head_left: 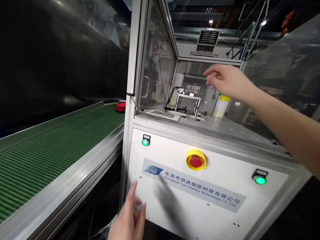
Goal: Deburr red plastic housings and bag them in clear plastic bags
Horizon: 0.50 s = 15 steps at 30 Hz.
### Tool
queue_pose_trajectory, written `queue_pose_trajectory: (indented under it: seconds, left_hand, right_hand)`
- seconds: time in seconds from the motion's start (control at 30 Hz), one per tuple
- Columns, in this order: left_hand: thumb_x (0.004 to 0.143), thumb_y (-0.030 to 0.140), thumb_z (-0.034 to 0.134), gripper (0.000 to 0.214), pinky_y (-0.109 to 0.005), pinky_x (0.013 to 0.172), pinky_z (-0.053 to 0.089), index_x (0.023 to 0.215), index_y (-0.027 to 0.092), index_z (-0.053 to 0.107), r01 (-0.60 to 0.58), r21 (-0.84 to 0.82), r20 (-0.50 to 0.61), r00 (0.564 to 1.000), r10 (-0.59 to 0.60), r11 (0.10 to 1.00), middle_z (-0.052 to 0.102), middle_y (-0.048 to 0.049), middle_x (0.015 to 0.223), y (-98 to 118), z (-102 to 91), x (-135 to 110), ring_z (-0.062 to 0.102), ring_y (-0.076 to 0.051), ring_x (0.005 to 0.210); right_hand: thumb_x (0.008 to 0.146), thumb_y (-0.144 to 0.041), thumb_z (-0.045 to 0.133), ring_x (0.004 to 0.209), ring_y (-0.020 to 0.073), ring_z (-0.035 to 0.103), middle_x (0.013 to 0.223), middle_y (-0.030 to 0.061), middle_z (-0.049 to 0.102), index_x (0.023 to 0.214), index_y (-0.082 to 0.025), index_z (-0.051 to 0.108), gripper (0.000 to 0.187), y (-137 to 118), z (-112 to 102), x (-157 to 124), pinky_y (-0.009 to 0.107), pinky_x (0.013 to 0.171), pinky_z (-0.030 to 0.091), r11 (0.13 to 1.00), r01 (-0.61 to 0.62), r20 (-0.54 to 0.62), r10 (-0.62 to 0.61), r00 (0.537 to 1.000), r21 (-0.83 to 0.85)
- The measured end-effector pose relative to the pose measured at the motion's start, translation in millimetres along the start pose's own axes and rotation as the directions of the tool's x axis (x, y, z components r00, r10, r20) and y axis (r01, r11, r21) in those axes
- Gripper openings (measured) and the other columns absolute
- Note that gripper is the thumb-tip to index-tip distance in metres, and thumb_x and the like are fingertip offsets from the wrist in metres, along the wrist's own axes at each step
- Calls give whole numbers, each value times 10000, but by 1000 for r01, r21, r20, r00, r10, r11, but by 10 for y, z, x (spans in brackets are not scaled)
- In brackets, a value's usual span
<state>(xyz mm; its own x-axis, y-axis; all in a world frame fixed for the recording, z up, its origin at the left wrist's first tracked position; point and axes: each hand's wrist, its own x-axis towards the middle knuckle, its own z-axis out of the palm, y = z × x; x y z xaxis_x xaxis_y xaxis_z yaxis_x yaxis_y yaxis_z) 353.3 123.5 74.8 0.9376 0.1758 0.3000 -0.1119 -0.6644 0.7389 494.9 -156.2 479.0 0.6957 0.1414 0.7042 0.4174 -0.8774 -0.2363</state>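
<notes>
Green belt: ribbed conveyor belt [53,151] lies at my far left, with a metal rail [69,182] along its near side.
Red item: one small red and black object [121,107] sits at the far end of this belt.
Left hand: my left hand [125,224] is low, before the lower left edge of the white front panel [166,154]; thumb and forefinger stand apart, palm only partly visible.
Left lamp: a green-lit button [145,142] shines at the panel's upper left corner.
Metal stand: this small fixture [189,96] stands inside the clear-walled cabinet, upright on the worktop [212,123], above and behind the panel.
Stop button: red button [196,161] in a yellow ring, above the blue-lettered company label [196,185].
Cylinder: a white cylinder with yellow band [220,109] stands on the worktop, right of the stand, partly hidden by my hand.
Right hand: my right hand [227,81] is raised before the cabinet's opening, fingers loosely bent and slightly spread.
Right lamp: second green-lit button [260,180], below my forearm.
</notes>
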Motion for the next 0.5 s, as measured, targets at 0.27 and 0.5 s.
queue_pose_trajectory:
  seconds: [0.27, 0.5]
  left_hand:
    - [985, 113, 382, 474, -520, 1192, 420, 1458, 150, 396, -567, 293, -207, 748, 630, 770, 278, -166, 1690, 467, -87, 1166, 365, -313, 1516]
    - [937, 107, 376, 456, -552, 1165, 422, 1391, 133, 404, -561, 312, -137, 772, 620, 767, 200, -196, 1709, 425, -19, 1270, 342, -370, 1522]
  right_hand:
    - [959, -314, 613, 832, 260, 771, 1165, 60, 775, 1060, -302, 680, 122, 758, 372, -3167, 381, 669, 617, 995, -73, -542, 28, 840, -62]
    - [1022, -286, 490, 595, 147, 712, 1469, 67, 625, 993, -257, 657, 171, 1299, 746, -3666, 291, 469, 513, 928, -172, -329, 58, 943, -329]
